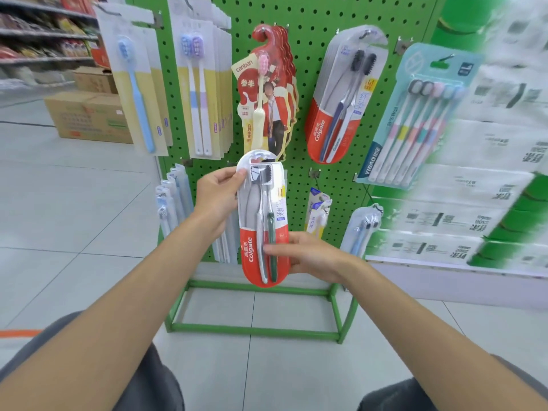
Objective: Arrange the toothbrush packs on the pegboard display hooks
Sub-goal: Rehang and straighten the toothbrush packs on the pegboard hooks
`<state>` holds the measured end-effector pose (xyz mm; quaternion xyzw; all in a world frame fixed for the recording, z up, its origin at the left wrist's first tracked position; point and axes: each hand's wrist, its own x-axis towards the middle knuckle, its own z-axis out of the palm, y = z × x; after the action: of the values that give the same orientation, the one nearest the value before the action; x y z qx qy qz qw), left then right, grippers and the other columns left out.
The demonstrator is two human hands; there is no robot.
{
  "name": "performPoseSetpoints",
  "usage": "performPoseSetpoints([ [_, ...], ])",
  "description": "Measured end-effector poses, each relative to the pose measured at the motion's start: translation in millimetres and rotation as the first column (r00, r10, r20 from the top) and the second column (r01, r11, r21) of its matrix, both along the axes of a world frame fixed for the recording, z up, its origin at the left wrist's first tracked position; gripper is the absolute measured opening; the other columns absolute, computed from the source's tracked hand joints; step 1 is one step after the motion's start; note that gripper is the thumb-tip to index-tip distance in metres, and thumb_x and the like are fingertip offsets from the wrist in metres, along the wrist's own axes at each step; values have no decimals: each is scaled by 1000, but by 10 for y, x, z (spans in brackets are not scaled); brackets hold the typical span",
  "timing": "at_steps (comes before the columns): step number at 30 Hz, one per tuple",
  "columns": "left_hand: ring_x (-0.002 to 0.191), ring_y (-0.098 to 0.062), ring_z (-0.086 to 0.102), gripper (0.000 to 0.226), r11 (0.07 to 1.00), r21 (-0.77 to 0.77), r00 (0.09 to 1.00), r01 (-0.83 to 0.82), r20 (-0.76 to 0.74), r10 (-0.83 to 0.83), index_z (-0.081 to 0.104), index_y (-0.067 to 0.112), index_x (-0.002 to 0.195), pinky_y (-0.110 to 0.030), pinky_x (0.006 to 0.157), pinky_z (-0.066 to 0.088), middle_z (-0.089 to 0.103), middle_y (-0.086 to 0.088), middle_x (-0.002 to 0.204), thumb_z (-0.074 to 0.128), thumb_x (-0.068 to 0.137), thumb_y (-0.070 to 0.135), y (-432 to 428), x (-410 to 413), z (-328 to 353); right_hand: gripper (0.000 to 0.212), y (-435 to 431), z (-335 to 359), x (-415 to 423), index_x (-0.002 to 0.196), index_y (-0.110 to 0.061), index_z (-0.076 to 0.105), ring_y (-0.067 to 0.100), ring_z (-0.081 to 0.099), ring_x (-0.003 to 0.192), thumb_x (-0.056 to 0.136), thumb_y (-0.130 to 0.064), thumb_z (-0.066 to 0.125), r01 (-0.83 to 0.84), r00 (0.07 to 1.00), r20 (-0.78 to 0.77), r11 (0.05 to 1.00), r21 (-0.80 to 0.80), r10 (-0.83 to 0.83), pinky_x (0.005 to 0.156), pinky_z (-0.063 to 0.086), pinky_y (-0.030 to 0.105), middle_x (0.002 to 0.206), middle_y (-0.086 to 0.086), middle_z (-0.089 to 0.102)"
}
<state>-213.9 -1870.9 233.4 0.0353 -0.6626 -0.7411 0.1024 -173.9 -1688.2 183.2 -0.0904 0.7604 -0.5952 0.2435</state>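
A red-and-white Colgate toothbrush pack [262, 221] stands upright in front of the green pegboard [305, 40]. My left hand [218, 200] grips its upper left edge, thumb on the front. My right hand [308, 256] pinches its lower right part, thumb across the red base. Hanging on the board's hooks are a blue single-brush pack [133, 84], a stack of two-brush packs [204, 84], red Canban packs [271, 90], matching Colgate packs [344, 96] and a teal multi-brush pack [421, 114].
An empty hook [315, 173] juts out right of the held pack. Smaller packs [172, 200] hang low on the left and right [361, 229]. Cardboard boxes [89, 117] sit on the floor at left. Tissue packs [474, 188] fill shelves at right.
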Motion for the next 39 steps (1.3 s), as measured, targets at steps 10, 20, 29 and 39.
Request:
performPoseSetpoints([
  [10, 79, -10, 61, 22, 971, -241, 993, -3, -118, -26, 67, 32, 84, -39, 90, 54, 67, 7, 82, 55, 100, 21, 23, 156, -19, 28, 82, -99, 124, 110, -1, 71, 24, 73, 95, 82, -3, 76, 16, 997, -79, 995, 101, -8, 82, 59, 30, 103, 12, 75],
  [20, 108, -8, 63, 83, 872, -423, 956, 247, -44, -292, 42, 27, 140, -32, 82, 58, 60, 13, 120, 71, 73, 66, 127, 289, -59, 42, 4, -202, 229, 108, -42, 48, 17, 41, 59, 81, -10, 55, 164, 878, -474, 890, 426, 65, 56, 40, 29, 70, 6, 42],
  [29, 105, -12, 66, 42, 902, -309, 943, 302, -41, -330, 50, 27, 135, -31, 82, 59, 68, 14, 110, 41, 101, 6, 188, 274, -66, 117, 24, -181, 232, 155, -33, -6, -1, 55, 109, 78, -35, 81, 61, 908, -413, 953, 297, 70, 87, 41, 4, 134, -14, 48],
  [39, 113, -29, 64, 32, 918, 57, 916, 393, 57, -396, 57, 15, 124, -49, 97, 51, 68, -12, 120, 34, 103, 8, 187, 224, -108, 98, 77, -108, 96, 150, -26, 22, -9, 65, 92, 76, 1, 80, 81, 948, -315, 990, 119, -40, 69, 52, 10, 114, -15, 63],
])
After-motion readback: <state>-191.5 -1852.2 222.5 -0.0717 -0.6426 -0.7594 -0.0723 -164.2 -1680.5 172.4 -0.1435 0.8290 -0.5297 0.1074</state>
